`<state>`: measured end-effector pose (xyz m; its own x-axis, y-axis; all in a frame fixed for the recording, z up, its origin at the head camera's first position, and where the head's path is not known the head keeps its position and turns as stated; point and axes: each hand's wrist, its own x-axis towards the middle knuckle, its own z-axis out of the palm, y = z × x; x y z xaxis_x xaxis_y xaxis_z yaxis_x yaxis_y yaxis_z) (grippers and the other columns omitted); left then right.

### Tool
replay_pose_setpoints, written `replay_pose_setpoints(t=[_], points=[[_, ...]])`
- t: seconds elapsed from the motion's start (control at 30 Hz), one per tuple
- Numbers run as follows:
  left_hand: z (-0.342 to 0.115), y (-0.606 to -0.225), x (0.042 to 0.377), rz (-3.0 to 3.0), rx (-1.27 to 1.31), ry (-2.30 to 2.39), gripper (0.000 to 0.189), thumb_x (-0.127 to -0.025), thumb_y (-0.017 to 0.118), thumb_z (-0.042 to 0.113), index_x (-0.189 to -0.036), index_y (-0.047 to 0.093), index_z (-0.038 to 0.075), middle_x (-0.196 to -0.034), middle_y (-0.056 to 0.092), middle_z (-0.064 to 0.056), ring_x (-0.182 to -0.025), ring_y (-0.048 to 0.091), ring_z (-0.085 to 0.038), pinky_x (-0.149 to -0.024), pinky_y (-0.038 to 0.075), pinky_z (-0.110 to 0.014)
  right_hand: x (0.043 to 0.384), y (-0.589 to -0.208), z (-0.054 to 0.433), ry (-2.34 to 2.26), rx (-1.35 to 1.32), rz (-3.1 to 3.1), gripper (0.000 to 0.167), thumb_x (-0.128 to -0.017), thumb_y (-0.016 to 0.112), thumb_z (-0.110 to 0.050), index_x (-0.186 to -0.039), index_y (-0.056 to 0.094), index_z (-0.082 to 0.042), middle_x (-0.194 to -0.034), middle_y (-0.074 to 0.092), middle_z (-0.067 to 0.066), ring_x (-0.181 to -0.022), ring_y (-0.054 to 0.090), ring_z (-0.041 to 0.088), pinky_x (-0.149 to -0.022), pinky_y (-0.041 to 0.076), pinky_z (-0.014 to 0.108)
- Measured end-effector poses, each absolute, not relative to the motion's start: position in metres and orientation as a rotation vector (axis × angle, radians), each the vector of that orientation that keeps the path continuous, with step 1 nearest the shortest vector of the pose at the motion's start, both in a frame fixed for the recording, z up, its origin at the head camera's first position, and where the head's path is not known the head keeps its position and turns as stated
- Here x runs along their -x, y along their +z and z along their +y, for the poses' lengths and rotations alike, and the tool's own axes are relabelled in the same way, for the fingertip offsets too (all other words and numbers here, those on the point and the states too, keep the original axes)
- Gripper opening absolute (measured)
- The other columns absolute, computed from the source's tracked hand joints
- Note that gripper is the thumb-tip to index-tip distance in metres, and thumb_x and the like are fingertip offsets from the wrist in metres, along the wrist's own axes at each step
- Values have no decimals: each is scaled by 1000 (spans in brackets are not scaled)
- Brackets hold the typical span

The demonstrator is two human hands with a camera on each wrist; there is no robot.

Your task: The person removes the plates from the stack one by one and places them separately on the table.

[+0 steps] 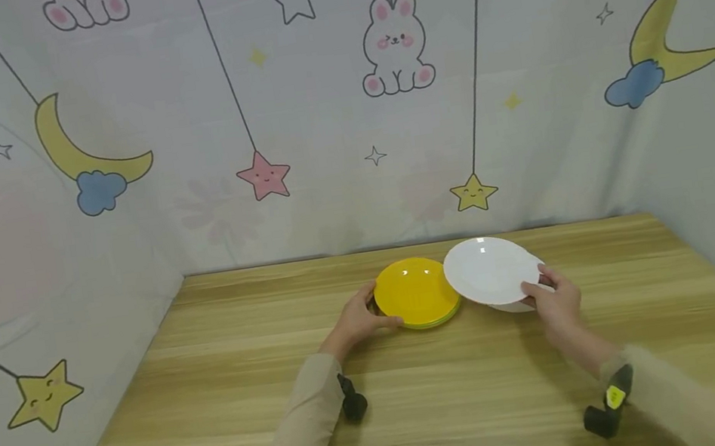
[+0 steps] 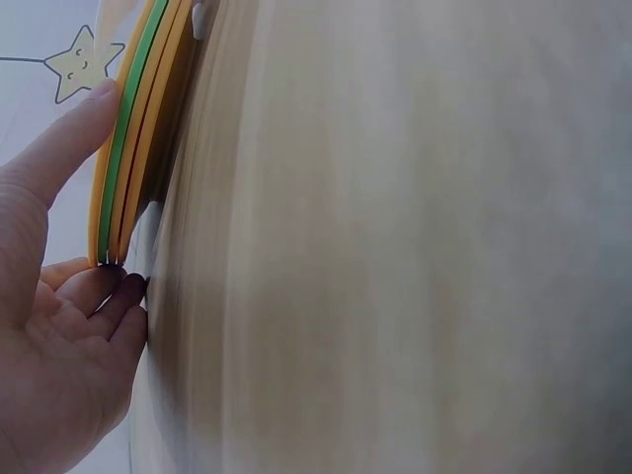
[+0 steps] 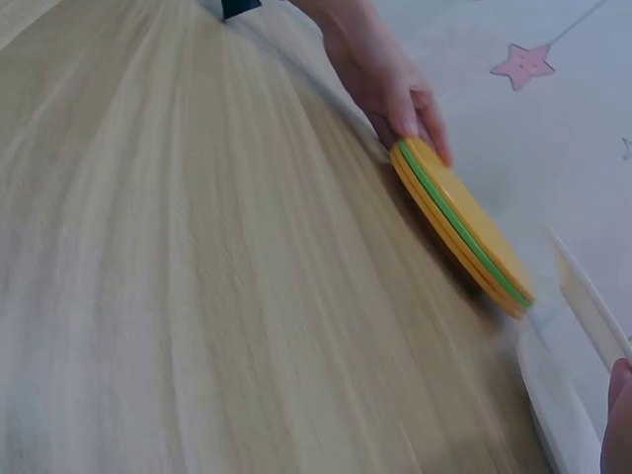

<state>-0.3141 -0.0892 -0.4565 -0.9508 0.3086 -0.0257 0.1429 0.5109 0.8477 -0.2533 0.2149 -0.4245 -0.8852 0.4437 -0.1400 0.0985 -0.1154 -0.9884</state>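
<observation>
Yellow plates (image 1: pixel 414 291) lie stacked with a green plate (image 2: pixel 129 148) among them, its rim showing as a green band. My left hand (image 1: pixel 359 320) grips the left side of this stack, thumb at the near rim and fingers around the far left edge. My right hand (image 1: pixel 557 300) pinches a white plate (image 1: pixel 487 269) by its right rim, thumb on top. That plate is raised and tilted, and its left edge comes right up to the yellow stack in the head view. Beneath it, another white plate (image 1: pixel 513 306) is mostly hidden.
The wood-grain table (image 1: pixel 438 402) runs back to a white curtain (image 1: pixel 342 210) printed with moons, stars and a rabbit. More curtain hangs at both sides. A black wrist camera (image 1: pixel 353 405) is strapped at the left sleeve, and another black camera (image 1: pixel 602 419) at the right.
</observation>
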Motion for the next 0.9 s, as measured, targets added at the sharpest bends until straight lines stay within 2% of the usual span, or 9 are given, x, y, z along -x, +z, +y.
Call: replay_pose_setpoints(t=[0.1,0.23,0.53,0.9], points=[[-89,-457,314,2582,-391,1415,97,-67,81,30,-141,26,-1,-144,30,-14,-133,27,-25,-110,22,-37,254,-423,225,2105,654,-1878,61,-84,52,10,-140,27,2,-104,40,8,-67,54,0,-68,52,14],[-89,-458,315,2577,-387,1427,97,-67,81,29,-141,26,0,-144,31,-14,-133,27,-24,-110,22,-37,255,-422,239,2101,708,-1854,63,-84,52,8,-141,26,1,-102,41,5,-63,55,-1,-68,52,14],[-91,-458,315,2551,-389,1446,96,-66,81,31,-141,27,2,-144,32,-12,-133,27,-24,-110,23,-38,255,-421,260,2033,782,-1808,61,-85,52,5,-141,29,-1,-98,42,2,-56,53,-2,-60,50,11],[-90,-459,315,2540,-395,1461,93,-67,81,29,-141,30,5,-143,34,-9,-133,28,-22,-110,22,-37,252,-430,290,1948,859,-1742,63,-83,53,5,-141,29,-1,-95,41,-1,-56,50,-3,-57,48,8]])
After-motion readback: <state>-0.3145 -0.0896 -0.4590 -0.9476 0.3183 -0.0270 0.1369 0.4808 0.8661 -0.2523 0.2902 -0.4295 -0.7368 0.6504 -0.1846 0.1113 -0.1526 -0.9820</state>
